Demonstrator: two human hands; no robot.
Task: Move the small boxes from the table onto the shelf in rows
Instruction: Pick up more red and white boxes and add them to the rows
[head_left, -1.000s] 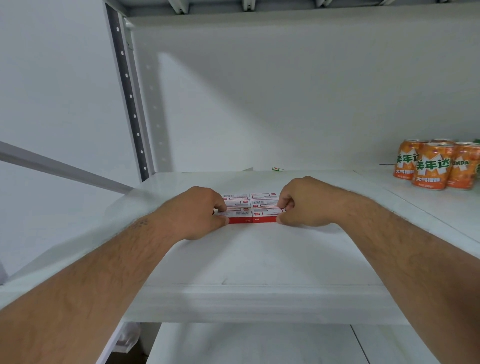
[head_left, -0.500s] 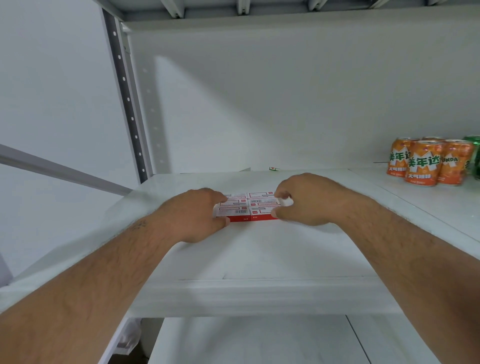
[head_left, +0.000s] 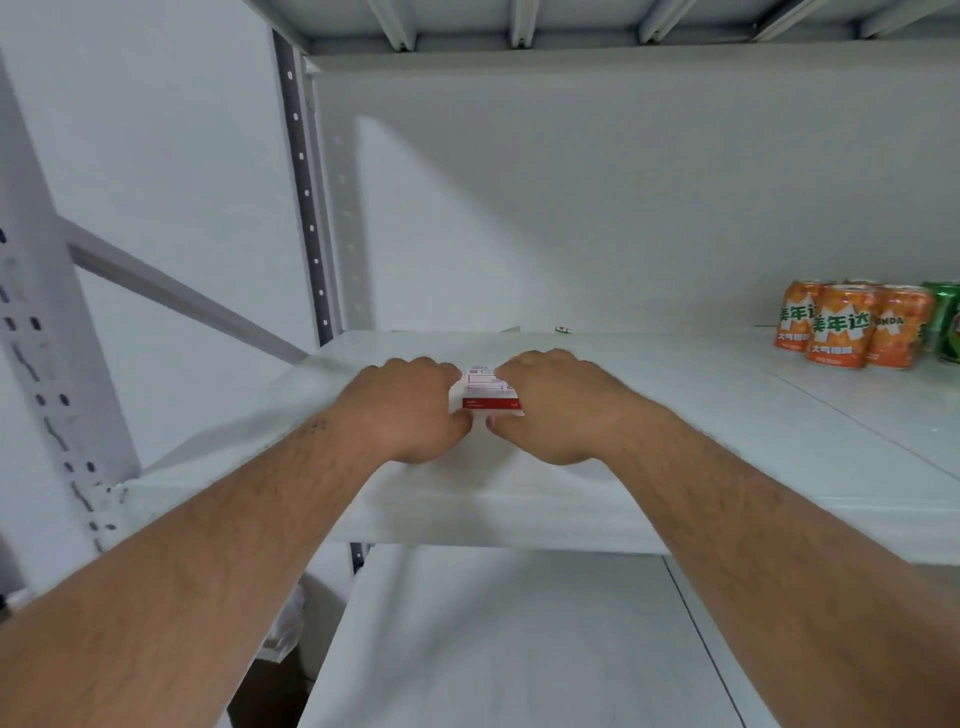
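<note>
Progress check: one batch of small boxes (head_left: 488, 387) is already down on the shelf (head_left: 519, 514), sitting well left of the orange cans (head_left: 844, 332) and roughly midway between the shelf's front lip and back wall. Left hand (head_left: 410, 408) and right hand (head_left: 556, 405) are both curled in around the cluster from either side, thumbs at the near face, fingers wrapped over the far edges; looks like a squeeze to square the group up, not a lift. Hands cover most of it, so box count is unclear; I can make out at least a few white label tops stacked front to back and one red front face. So my read: placing is done for this batch, aligning is in progress. What's left on the table I can't say, it isn't in view. Plenty of bare shelf between the boxes and the cans for more rows. Orientation: red end faces point toward the person at the shelf front, printed white faces up. Each box's long axis appears to run left-right, parallel to the shelf's front lip, with boxes lined one behind another toward the back wall. A green can (head_left: 948, 330) sits just right of the orange cans.
</note>
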